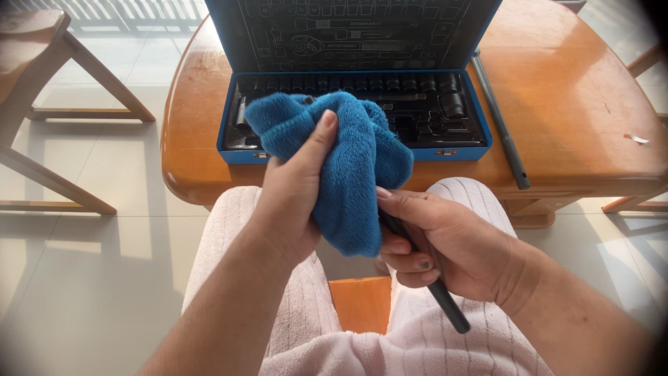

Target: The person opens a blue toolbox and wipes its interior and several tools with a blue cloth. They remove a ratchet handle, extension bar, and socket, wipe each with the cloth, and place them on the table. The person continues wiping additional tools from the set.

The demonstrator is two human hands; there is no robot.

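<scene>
My left hand [296, 195] grips a fluffy blue cloth [348, 153], thumb pressed on top, wrapped around the upper end of a dark metal tool. My right hand [438, 240] is closed around the black handle of that tool [445, 303], which sticks out down and to the right over my lap. The tool's head is hidden inside the cloth. Both hands are held above my knees, just in front of an open blue socket case [459, 150].
The case sits on a round wooden table [577, 104], its tray full of dark sockets. A long grey bar [501, 125] lies on the table right of the case. Wooden stools stand at left [42, 56] and right [637, 202] on a pale tiled floor.
</scene>
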